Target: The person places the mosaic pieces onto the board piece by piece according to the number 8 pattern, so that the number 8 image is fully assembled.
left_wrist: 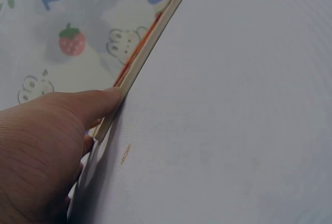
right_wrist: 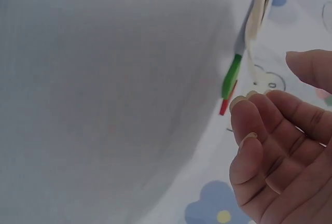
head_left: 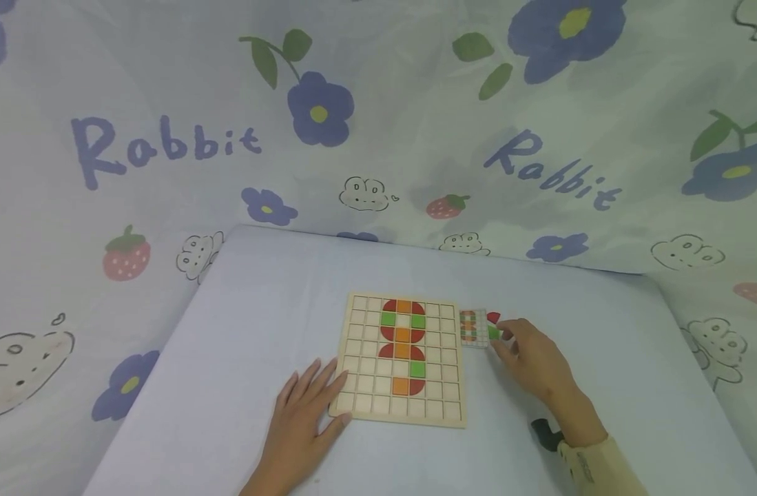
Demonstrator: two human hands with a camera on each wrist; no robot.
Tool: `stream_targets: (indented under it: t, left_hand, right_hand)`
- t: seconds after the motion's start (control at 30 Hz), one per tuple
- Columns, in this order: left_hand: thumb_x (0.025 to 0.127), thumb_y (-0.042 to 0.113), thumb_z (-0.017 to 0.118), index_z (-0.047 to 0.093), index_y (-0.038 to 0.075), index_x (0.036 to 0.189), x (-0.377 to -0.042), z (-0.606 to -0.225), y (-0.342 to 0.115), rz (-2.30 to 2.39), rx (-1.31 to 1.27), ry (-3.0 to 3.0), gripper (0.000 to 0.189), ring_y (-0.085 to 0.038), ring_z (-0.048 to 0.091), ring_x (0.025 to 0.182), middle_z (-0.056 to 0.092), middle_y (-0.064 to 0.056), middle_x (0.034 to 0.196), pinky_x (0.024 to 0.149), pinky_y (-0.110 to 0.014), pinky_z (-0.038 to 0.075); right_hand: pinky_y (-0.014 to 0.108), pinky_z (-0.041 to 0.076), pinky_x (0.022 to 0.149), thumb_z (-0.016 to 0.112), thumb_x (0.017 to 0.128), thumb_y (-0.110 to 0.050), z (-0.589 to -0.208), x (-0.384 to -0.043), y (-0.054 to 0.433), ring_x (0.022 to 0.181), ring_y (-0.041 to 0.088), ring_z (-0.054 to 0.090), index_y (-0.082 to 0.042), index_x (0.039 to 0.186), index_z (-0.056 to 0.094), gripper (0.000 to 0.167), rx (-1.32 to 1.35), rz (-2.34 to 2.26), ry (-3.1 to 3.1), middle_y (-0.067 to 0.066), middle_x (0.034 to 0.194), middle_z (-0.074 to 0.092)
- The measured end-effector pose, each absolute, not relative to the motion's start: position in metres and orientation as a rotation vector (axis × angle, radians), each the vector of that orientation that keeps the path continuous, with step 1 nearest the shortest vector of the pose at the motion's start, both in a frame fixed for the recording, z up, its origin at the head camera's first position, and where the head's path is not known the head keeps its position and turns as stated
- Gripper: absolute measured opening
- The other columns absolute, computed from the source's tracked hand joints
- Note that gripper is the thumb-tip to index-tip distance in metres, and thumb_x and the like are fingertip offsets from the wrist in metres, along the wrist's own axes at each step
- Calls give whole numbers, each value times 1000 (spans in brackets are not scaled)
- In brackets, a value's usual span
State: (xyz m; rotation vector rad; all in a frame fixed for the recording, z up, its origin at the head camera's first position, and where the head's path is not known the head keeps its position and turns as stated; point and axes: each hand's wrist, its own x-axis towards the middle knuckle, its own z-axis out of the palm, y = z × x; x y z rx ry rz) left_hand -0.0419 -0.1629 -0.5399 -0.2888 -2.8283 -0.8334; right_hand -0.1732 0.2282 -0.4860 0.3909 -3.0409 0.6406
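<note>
A wooden grid board (head_left: 362, 393) lies on the table, with red rounded, orange and green square tiles set in its middle columns. Against its lower left corner rests my left hand (head_left: 304, 420), fingers spread along the side; in the left wrist view the thumb of this hand (left_wrist: 41, 146) touches the board's edge (left_wrist: 148, 53). Right of the board is a small pattern card (head_left: 482, 339). A green tile (head_left: 494, 333) and a red tile (head_left: 493, 317) lie beside the card, near my right hand (head_left: 533, 362). In the right wrist view its fingers bend loosely, thumb apart, nothing between them.
A white cloth covers the table (head_left: 217, 386). Printed fabric walls (head_left: 403, 151) with flowers, rabbits and strawberries stand behind it and at both sides. Something black (head_left: 545, 435) shows beside my right wrist, near the beige sleeve (head_left: 601, 468).
</note>
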Motion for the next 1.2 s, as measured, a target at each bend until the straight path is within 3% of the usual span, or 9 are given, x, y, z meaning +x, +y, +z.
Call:
stream_targets:
  t: [0.3,0.53,1.2]
  left_hand:
    - [92,34,80,60,19,150,-42,-540,-162,-838,-288,-2836,63,-29,30,155,42,2,164,123,-58,16]
    - [92,35,80,59,19,150,-42,-539,-163,-833,-279,-2849,64,-29,29,155,41,2,165,123,-58,15]
    - [93,35,80,59,19,151,-42,-541,-164,-835,-297,-2827,63,-29,30,155,41,2,165,123,-58,17]
  right_hand:
    - [48,58,74,68,98,-18,-496,-196,239,86,27,66,6,125,64,36,347,684,-3089,15,103,70]
    - [56,56,83,66,101,-30,-493,-214,240,100,38,65,10,129,61,48,166,681,-3199,22,111,67]
    - [47,55,78,70,99,-32,-504,-233,235,95,32,61,5,124,61,45,15,732,-3282,17,106,65]
